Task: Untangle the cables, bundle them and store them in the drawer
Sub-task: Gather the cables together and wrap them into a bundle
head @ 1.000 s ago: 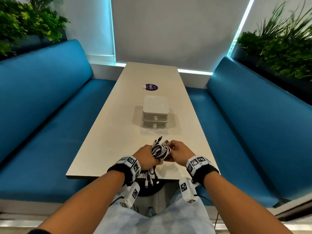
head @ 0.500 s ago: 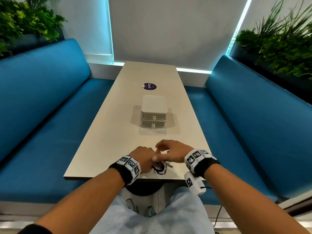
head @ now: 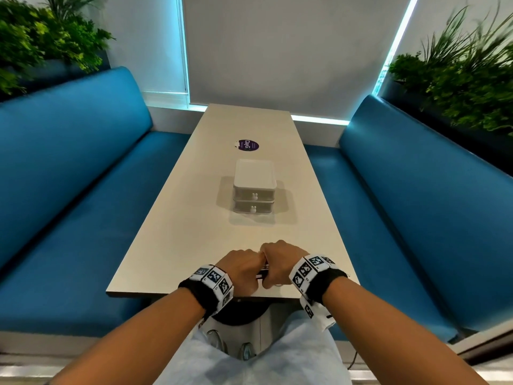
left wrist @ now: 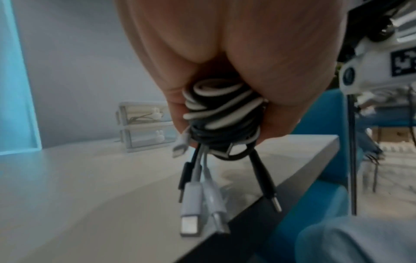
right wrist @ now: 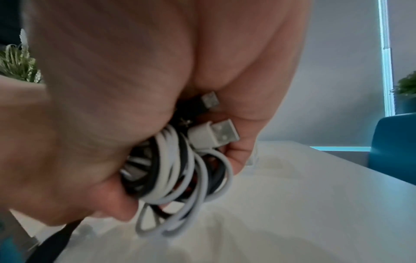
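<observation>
- Left hand [head: 242, 270]: at the near edge of the bench [head: 194, 232], knuckles up. Grip clamped on the cable bundle [left wrist: 221, 115]; the fingers wrap round its black and white coils.
- Right hand [head: 280, 262]: just beside the left hand, touching it at the knuckles. Grip also clamped on the cable bundle, fingers curled round the loops, as the right wrist view shows.
- Cable bundle: held between both hands just above the near end of the bench. From the head view only a small striped part shows between the hands.
- Connectors: several plug ends [left wrist: 191, 218] hang below the left hand, white and black. A white USB plug [right wrist: 216, 135] sticks out by the right hand's fingers.
- Drawer unit [head: 254, 187]: stands mid-bench, well apart from the hands. Two stacked drawers, both closed, each with a small white knob.
- Purple round sticker [head: 248, 145]: lies on the bench beyond the drawer unit.
- Blue seats [head: 83, 176]: run along both sides of the bench.
</observation>
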`<move>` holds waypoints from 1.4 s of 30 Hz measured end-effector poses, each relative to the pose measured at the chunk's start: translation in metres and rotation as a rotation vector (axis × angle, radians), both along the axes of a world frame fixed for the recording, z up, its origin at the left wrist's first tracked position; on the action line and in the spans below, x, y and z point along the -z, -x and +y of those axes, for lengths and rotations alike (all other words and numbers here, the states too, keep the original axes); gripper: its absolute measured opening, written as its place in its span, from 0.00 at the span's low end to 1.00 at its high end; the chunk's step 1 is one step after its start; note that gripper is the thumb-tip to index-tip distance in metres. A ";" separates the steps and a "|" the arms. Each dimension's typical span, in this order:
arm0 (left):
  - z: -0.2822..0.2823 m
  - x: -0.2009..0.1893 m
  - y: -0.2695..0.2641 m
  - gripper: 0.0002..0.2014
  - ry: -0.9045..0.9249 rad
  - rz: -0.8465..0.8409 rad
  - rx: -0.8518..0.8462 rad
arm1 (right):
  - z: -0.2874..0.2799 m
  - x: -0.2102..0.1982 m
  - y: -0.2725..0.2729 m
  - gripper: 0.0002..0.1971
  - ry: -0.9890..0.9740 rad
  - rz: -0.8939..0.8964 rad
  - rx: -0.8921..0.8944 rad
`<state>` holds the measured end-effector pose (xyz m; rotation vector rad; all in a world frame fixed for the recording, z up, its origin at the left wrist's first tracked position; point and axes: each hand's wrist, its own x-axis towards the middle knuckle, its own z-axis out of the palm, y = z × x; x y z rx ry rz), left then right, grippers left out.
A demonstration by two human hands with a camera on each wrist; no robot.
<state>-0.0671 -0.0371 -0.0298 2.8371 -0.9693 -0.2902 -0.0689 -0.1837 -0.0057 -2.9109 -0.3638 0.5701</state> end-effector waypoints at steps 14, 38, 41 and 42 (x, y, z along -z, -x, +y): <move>0.005 -0.020 -0.027 0.01 0.119 0.433 -0.253 | -0.001 0.004 0.001 0.14 0.070 -0.349 -0.100; 0.008 -0.022 -0.030 0.06 0.117 0.303 -0.235 | -0.007 0.013 -0.002 0.16 -0.063 -0.345 -0.082; 0.011 -0.022 -0.029 0.04 -0.090 0.028 -0.110 | -0.009 0.017 -0.001 0.24 -0.199 -0.204 -0.038; 0.013 -0.021 -0.029 0.06 -0.139 -0.035 -0.073 | -0.009 0.015 0.000 0.28 -0.245 -0.141 -0.035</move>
